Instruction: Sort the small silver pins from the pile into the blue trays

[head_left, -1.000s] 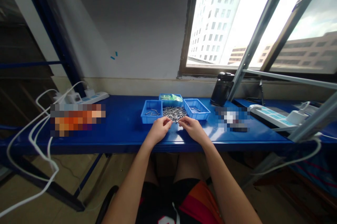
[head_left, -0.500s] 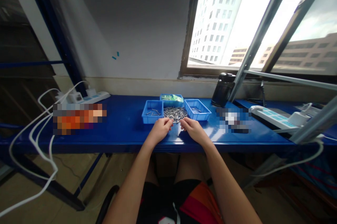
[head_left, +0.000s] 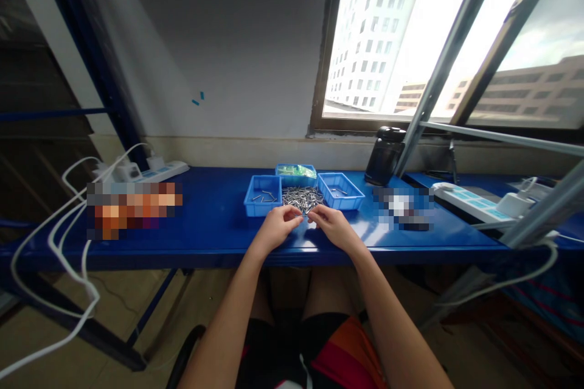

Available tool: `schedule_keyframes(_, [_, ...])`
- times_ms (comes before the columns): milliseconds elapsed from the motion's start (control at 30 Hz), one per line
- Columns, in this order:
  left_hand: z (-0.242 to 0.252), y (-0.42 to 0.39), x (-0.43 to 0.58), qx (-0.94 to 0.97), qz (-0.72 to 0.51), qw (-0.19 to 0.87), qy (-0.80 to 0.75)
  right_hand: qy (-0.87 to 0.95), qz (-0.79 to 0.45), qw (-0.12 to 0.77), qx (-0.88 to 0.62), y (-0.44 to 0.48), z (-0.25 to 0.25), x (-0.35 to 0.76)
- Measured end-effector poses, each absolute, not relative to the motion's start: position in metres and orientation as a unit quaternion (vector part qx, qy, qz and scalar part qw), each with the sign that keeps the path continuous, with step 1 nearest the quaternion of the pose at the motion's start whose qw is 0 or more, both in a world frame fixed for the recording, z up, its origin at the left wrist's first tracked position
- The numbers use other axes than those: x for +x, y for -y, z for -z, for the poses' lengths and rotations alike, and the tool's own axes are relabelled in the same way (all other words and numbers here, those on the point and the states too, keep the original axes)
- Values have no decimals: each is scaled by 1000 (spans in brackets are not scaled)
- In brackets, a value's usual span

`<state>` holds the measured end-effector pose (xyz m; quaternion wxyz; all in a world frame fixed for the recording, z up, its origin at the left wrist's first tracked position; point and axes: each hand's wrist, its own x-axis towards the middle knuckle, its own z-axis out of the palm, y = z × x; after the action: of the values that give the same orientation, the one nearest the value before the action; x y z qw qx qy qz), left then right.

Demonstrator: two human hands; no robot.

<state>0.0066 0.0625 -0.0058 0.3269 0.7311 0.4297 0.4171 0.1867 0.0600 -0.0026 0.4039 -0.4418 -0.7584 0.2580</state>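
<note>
A heap of small silvery metal pieces [head_left: 303,197] lies between two blue trays on the blue table. My left hand [head_left: 279,223] is closed in a pinch at the heap's front edge, by the left tray [head_left: 263,209]. Facing it, my right hand [head_left: 329,220] is also pinched, near the right tray [head_left: 340,201]. What either set of fingertips holds is too small to make out. A few metal pieces lie in each of these trays. Behind the heap, a third blue tray [head_left: 296,179] contains green-tinted clear packaging [head_left: 294,170].
A black bottle [head_left: 384,156] stands at the back right, before a slanted metal post [head_left: 449,54]. White power strips lie at the left [head_left: 165,171] and right [head_left: 469,201], with loose white cables. Blurred-out items sit on both sides of the blue table [head_left: 214,218].
My fingertips have come slightly closer together in front of the heap. The thin piece seen between them earlier no longer shows clearly. The whole view has shifted a little.
</note>
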Motion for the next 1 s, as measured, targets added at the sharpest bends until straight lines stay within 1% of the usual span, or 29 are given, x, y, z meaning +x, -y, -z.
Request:
schedule_keyframes(167, [3,-59,5,738,-416,312,-430,764,-254,401,-437,-59,2,187])
schedule_keyframes(400, [-3,-54,6,746,-427,322,-397,797,-254,353,-420,-58,1,184])
schedule_keyframes(533, [-3,-52,7,747,-427,299,-413,780,-237,378,-439,-56,-1,184])
schedule_keyframes(667, [-2,-52,8,747,-416,312,-414,762,-240,406,-444,-53,-4,184])
schedule_keyframes(1000, [-1,-54,7,748,-397,305,-436,782,-250,383,-424,-54,-2,184])
